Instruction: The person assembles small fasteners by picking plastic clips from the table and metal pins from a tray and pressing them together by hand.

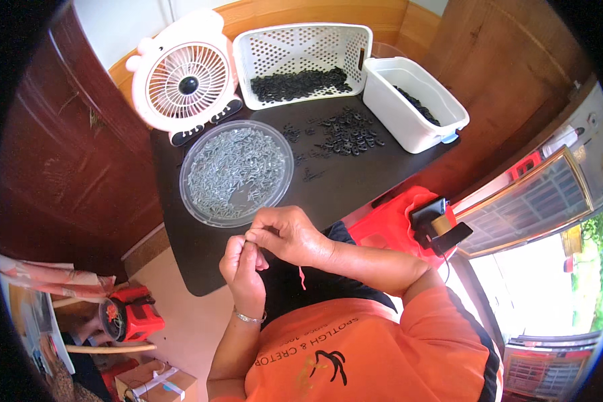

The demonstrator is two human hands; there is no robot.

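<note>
I saw left hand (242, 266) and right hand (289, 236), grips pinched together, contents indiscernible; the round clear-plastic tray (288, 164) of silver metal pieces (234, 159) lay just beyond, nearer the right.

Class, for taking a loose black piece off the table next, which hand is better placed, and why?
Probably the right hand: it is nearer the black pieces, while the left hand is lower and farther left. The hands touch, though, and anything pinched is hidden.

Slim silvery metal pieces (228, 161) and a round clear-plastic tray (288, 161) are shining; a black round-cornered bench (335, 187) is looking matt.
</note>
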